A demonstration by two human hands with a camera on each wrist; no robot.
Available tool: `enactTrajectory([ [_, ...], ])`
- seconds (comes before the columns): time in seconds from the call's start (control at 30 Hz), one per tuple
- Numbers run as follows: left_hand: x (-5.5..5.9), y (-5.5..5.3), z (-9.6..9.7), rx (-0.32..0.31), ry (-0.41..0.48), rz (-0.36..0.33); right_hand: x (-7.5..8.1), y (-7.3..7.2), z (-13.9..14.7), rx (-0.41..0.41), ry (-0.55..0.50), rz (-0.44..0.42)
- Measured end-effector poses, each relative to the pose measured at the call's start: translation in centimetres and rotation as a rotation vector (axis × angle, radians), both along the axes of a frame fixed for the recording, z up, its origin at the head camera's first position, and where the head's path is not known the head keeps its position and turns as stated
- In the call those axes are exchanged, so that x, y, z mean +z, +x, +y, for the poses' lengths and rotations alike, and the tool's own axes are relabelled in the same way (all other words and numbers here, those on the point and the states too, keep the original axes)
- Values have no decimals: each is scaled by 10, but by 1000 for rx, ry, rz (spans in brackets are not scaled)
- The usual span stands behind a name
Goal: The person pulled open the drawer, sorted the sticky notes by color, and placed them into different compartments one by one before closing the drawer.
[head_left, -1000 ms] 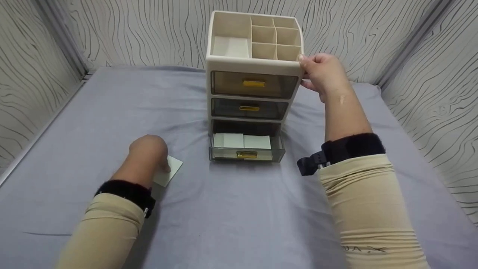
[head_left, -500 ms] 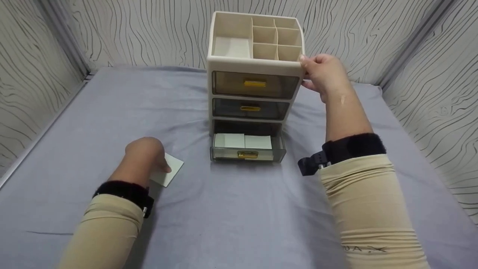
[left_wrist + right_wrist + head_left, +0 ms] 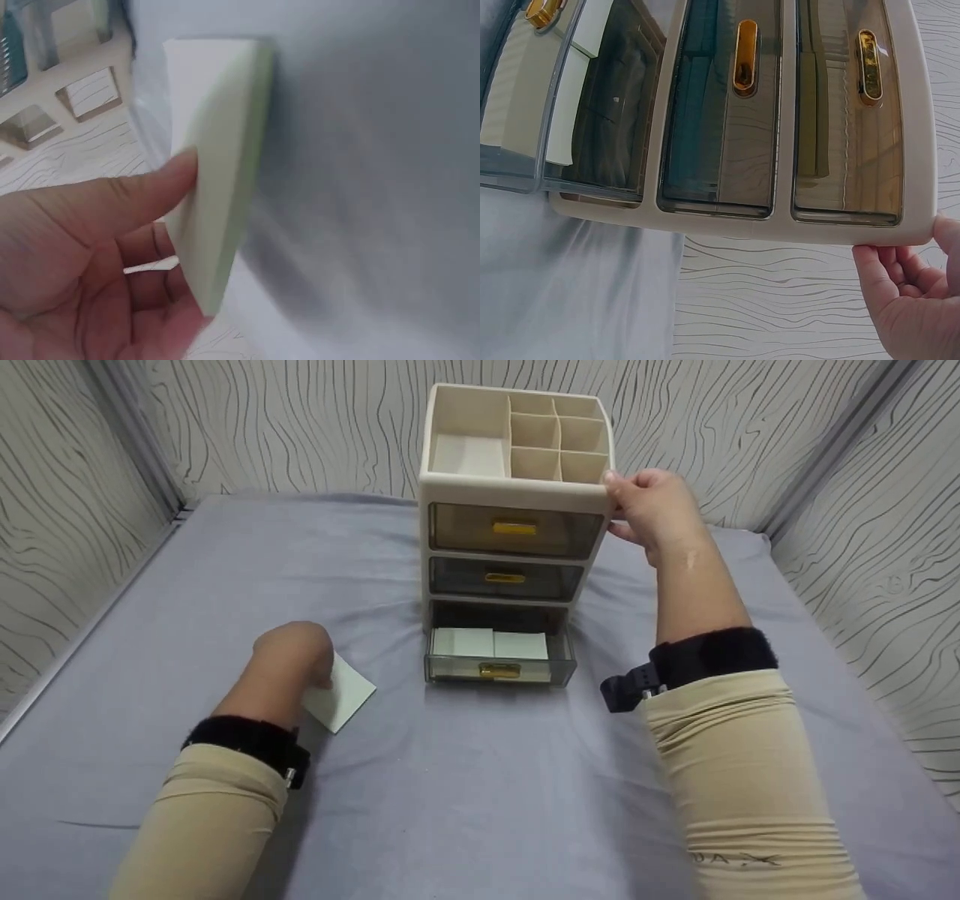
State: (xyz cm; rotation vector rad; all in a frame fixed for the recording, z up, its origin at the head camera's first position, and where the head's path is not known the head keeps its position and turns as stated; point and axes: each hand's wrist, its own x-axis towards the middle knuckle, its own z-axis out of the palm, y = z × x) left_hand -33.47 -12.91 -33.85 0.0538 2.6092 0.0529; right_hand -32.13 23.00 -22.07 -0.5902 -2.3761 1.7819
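Observation:
My left hand (image 3: 294, 656) pinches a pale green sticky note pad (image 3: 343, 694) low over the cloth, left of the organizer. In the left wrist view the thumb lies on one face of that pad (image 3: 210, 150), with fingers behind it. My right hand (image 3: 658, 514) grips the upper right front corner of a cream drawer organizer (image 3: 517, 491). Thumb and fingertips of this hand (image 3: 911, 292) sit around the corner in the right wrist view. The organizer's bottom drawer (image 3: 442, 669) is pulled out, with pale green pads (image 3: 521, 646) lying in it side by side.
Two upper drawers with gold handles (image 3: 514, 527) are closed. Open compartments (image 3: 536, 431) divide the organizer's top. A grey-blue cloth (image 3: 450, 802) covers the table, and wood-patterned panels (image 3: 300, 427) stand behind and at the sides.
My left hand has shifted slightly, and more of the pad shows beyond the thumb, tilted differently. The right hand keeps its hold on the organizer's corner.

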Motion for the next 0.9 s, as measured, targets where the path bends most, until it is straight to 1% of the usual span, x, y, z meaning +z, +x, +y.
enactTrajectory([
  [0.07, 6, -2, 0, 9, 20, -34, 0, 0, 0, 1, 2, -3],
  [0.23, 21, -7, -1, -22, 90, -155, 0, 0, 1, 4, -3, -3],
  [0.3, 28, -7, -1, -26, 127, -177, 0, -1, 1, 5, -6, 1],
  [0.37, 35, -6, 0, -19, 163, -181, 0, -1, 1, 4, -4, 3],
  [0.47, 46, -5, 2, -27, 221, -167, -1, -1, 0, 7, -1, 10],
  [0.53, 53, -4, 3, -48, 267, -148, 0, -1, 1, 12, -2, 16],
  [0.63, 62, -4, 5, -75, 366, -104, 0, -2, 1, 17, -13, 19],
  [0.7, 67, -4, 9, -77, 431, -64, -1, -2, 2, 16, -19, 19],
  [0.8, 70, -5, 19, -42, 535, 6, -1, -2, 2, 10, -27, 19],
  [0.9, 69, -6, 32, 13, 642, 64, -1, -3, 2, 7, -25, 26],
])
